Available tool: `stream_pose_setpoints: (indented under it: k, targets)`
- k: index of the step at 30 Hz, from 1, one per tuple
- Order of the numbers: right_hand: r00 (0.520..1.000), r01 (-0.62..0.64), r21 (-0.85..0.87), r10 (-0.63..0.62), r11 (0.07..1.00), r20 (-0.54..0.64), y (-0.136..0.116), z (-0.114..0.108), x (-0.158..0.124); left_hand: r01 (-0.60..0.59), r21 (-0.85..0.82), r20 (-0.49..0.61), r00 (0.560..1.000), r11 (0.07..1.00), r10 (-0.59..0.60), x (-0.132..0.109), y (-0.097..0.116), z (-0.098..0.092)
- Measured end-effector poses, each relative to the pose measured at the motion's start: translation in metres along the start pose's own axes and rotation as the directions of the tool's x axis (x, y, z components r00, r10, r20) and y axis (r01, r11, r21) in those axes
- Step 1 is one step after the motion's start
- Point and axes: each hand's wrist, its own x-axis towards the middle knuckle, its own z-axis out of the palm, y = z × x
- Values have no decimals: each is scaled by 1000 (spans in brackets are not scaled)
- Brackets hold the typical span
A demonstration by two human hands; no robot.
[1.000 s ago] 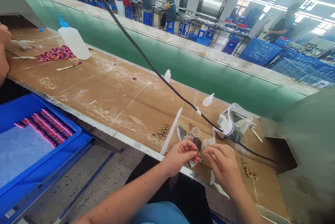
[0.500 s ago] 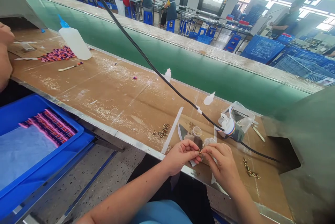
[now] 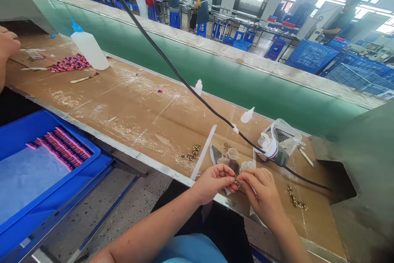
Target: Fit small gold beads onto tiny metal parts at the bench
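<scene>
My left hand pinches a small brown-and-gold piece above the bench's front edge. The fingertips of my right hand are closed at the same piece, meeting those of the left; its exact kind is too small to make out. Just beyond my hands lie a dark brown cloth-like scrap and a clear round ring-shaped container. Similar small brown-and-gold pieces sit in a cluster to the left. Another row of such pieces lies right of my right hand.
A black cable crosses above the bench to a clear plastic box. Small white bottles and a large blue-capped bottle stand or lie farther back. A blue tray with striped pieces is left. A co-worker's hand is far left.
My two hands stay pinched together at the small piece with hardly any movement. The view has shifted very slightly, and the co-worker's hand at far left has moved a little.
</scene>
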Motion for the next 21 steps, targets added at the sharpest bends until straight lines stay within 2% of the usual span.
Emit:
stream_pose_setpoints:
  k: [7,15,18,21]
  targets:
    - [993,2,37,3,999,-117,-4,7,-7,-19,-55,-7,1000,998,19,1,-1,-1]
    - [985,78,-7,-78,997,-153,-7,10,-15,-41,-64,-12,999,997,40,2,-4,-2]
    - [986,51,27,-46,998,-158,-7,11,-17,-44,-55,-18,999,998,43,2,-3,-1]
    - [987,-29,90,43,996,-153,-7,11,-19,-45,-47,-26,999,998,44,1,-3,0]
